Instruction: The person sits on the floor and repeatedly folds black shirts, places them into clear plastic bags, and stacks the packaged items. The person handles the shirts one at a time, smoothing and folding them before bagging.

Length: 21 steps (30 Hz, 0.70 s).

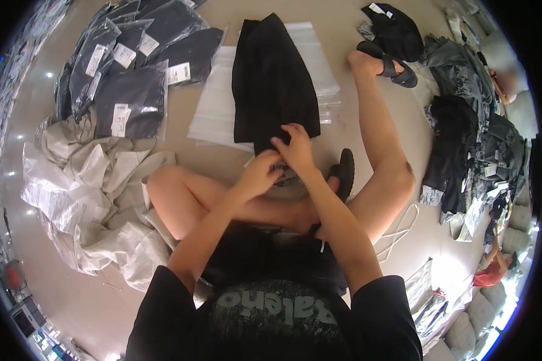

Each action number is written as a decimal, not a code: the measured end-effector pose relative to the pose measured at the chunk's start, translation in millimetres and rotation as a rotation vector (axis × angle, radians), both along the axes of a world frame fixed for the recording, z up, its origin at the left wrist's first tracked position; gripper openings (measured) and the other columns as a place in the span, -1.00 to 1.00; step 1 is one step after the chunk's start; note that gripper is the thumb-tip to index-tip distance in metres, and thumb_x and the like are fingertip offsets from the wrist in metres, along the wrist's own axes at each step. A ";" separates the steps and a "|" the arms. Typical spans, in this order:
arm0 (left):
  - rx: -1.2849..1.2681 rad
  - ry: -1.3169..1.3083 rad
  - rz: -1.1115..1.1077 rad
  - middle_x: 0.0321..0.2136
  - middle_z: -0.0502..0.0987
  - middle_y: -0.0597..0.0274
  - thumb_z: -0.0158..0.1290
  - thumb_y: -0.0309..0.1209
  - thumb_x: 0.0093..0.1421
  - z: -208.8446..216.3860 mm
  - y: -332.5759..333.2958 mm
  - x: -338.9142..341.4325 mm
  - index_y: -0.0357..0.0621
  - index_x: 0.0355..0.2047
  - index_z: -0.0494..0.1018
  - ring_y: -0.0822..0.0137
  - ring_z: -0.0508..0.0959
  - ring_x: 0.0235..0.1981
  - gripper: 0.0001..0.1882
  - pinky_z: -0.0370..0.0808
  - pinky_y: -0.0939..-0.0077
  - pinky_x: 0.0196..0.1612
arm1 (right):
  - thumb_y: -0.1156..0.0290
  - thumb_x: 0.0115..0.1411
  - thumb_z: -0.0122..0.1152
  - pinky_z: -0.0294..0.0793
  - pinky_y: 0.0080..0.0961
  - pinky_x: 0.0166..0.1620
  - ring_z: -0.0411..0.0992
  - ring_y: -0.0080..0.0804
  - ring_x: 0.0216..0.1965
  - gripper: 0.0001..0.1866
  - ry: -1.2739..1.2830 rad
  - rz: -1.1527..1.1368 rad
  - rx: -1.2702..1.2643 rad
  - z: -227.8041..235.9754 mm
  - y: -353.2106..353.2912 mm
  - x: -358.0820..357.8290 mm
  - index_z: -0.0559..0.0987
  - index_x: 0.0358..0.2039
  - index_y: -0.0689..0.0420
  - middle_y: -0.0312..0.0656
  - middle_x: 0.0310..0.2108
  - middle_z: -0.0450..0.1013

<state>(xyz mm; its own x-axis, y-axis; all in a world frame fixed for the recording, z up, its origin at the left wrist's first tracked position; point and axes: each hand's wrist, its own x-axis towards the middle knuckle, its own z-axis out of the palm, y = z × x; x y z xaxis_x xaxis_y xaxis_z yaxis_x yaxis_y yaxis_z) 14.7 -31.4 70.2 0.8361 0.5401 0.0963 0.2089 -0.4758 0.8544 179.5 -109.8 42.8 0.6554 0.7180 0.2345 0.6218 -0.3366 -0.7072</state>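
Note:
A folded black garment (275, 78) lies lengthwise in front of me, on a stack of clear plastic bags (214, 96). Both my hands meet at its near end, where a grey patterned part shows between my legs. My left hand (262, 174) is closed, fingers curled in at that end; what it pinches is mostly hidden. Just to its right and farther off, my right hand (296, 149) has its fingers bent over the black cloth, seemingly gripping its near edge.
Bagged dark garments with white labels (129, 99) are piled at the far left. A crumpled pale sack (96, 198) spreads nearer. Loose black and grey garments (457, 138) heap along the right; another black garment (394, 30) lies beyond my sandalled foot. A person in red (491, 274) is at the right edge.

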 end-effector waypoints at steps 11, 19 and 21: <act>0.171 0.647 -0.003 -0.14 0.67 -0.15 0.26 -0.38 0.06 -48.2 31.8 -6.6 -0.25 -0.16 0.61 -0.16 0.67 -0.09 -0.67 0.61 -0.02 -0.02 | 0.21 0.23 0.42 0.56 -0.11 0.09 0.53 0.15 0.07 -0.42 0.183 -0.045 0.011 10.7 8.5 -5.4 0.53 0.24 0.03 0.21 0.12 0.45; -1.044 0.399 0.002 -0.19 0.64 -0.02 0.02 -0.60 0.27 10.1 73.5 -32.3 -0.32 0.08 0.47 0.09 0.74 -0.25 -0.65 0.71 0.25 -0.19 | 0.13 0.07 0.47 0.46 0.16 0.23 0.37 0.42 0.23 -0.22 -0.100 0.011 -0.289 6.5 2.1 -29.0 0.49 0.34 -0.05 0.37 0.37 0.21; -1.020 0.431 -0.052 -0.18 0.63 -0.16 0.00 -0.60 0.29 20.5 104.7 -50.3 -0.35 0.14 0.38 0.01 0.74 -0.31 -0.60 0.73 0.24 -0.26 | 0.32 0.08 0.39 0.50 0.09 0.20 0.40 0.36 0.21 -0.29 -0.108 0.002 -0.273 3.8 5.1 -26.5 0.52 0.31 -0.04 0.32 0.37 0.24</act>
<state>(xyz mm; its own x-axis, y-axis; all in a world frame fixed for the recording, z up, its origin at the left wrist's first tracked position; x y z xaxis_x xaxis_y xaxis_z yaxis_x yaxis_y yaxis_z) -35.6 73.4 90.7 0.7162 0.1640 -0.6784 0.5835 0.3926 0.7109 153.0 -104.7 46.6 0.6353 0.7657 0.1008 0.6897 -0.5038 -0.5200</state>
